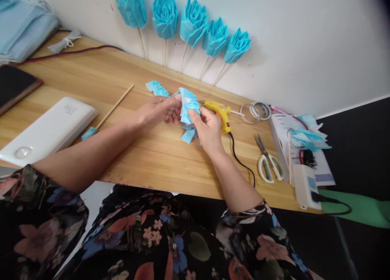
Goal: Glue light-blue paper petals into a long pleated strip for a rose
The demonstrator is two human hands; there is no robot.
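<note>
Between my hands is a pleated piece of blue mask fabric (189, 101), raised a little above the wooden table. My right hand (207, 128) pinches its lower right part between thumb and fingers. At its left edge, the thumb and fingers of my left hand (164, 109) close on it. Loose blue fabric petals (189, 134) lie below the hands, partly hidden. Another folded blue strip (157, 88) rests behind my left hand. A yellow glue gun (221, 113) lies just right of my right hand, its nozzle partly behind the fabric.
Several blue fabric flowers on sticks (165, 16) lean on the wall. A stick with a blue tip (112, 109) and a white power bank (51, 128) lie left. Scissors (268, 160), tape rolls (260, 109) and a white power strip (306, 186) are right. Masks (24, 24) are stacked far left.
</note>
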